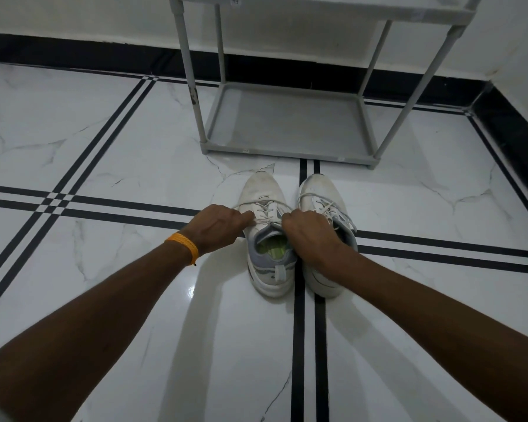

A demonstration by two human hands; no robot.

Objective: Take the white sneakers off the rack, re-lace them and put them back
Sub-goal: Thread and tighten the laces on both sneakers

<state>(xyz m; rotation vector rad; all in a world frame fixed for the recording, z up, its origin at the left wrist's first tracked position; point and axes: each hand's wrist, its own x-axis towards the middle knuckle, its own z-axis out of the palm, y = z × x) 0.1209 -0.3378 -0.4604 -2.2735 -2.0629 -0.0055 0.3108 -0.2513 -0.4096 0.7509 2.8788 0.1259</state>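
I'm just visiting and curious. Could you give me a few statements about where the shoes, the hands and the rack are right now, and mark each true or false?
1. Both white sneakers stand on the floor in front of the rack. True.
2. The rack's bottom shelf holds another pair. False: it is bare.
3. Both hands work at the left sneaker. True: the left hand and right hand pinch its lace.
4. An orange band is on the right wrist. False: the left wrist.
5. The sneakers' toes point toward the person. False: toward the rack.
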